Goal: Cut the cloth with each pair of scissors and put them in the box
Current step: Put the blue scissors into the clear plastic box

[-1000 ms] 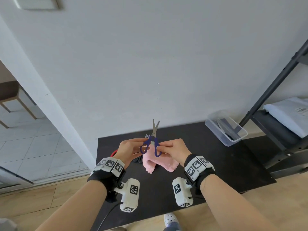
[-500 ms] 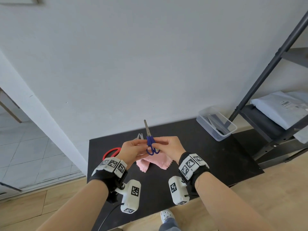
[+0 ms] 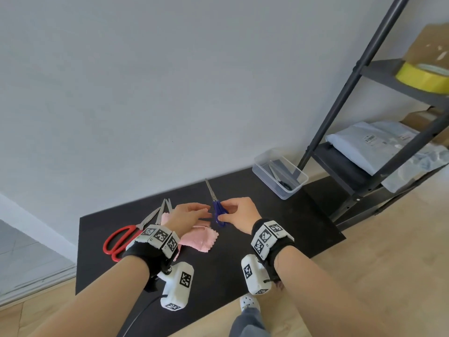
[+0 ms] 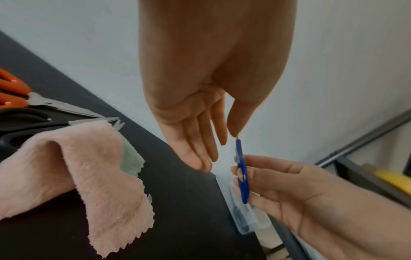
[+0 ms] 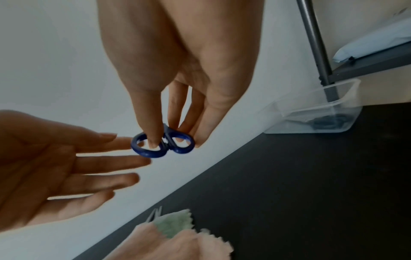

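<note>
My right hand (image 3: 233, 212) pinches the handles of small blue scissors (image 3: 218, 210), blades closed and pointing up and away; the blue loops (image 5: 162, 144) sit between its thumb and fingers. My left hand (image 3: 189, 212) hovers just left of them with straight, spread fingers (image 4: 200, 149), holding nothing. The pink cloth (image 3: 199, 239) lies crumpled on the black mat (image 3: 279, 227) under the left wrist, a pale green piece (image 4: 131, 156) showing under it. The clear plastic box (image 3: 279, 176) stands at the mat's far right with dark scissors inside.
Red-handled scissors (image 3: 119, 242) and other metal blades (image 3: 162, 210) lie left of the cloth near the wall. A dark metal shelf rack (image 3: 364, 154) with grey parcels and yellow tape (image 3: 422, 76) stands right of the box. Wooden floor lies in front.
The left hand has let go of the blue scissors and opened. The right hand now holds them alone, lower and tilted left. The cloth lies on the mat, and the head view swung right.
</note>
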Tool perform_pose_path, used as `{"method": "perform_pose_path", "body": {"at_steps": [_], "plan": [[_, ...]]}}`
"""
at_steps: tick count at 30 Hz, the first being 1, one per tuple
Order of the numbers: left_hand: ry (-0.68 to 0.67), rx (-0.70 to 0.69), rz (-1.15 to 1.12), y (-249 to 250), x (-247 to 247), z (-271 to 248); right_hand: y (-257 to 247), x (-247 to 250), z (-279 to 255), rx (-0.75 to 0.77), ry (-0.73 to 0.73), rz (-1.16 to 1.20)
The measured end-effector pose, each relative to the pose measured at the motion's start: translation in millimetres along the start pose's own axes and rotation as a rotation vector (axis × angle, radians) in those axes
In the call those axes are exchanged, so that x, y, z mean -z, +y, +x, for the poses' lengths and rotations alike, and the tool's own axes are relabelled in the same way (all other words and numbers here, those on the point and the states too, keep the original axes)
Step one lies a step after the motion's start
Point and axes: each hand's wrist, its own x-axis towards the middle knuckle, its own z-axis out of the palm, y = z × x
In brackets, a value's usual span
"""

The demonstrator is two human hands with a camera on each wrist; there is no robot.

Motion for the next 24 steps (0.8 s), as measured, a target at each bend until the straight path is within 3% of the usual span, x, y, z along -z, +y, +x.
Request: {"method": "perform_pose_path", "body": {"at_steps": [15,24], "plan": [[-0.005,-0.003,0.515,39.4,-115.1,134.1,73.9,159.1,99.0,-0.120,0.051,-0.152],[-0.003,0.099,0.686,51.3,-171.4,189.8,124.1,215.5,158.1,-0.216,-0.037,-0.293]]}}
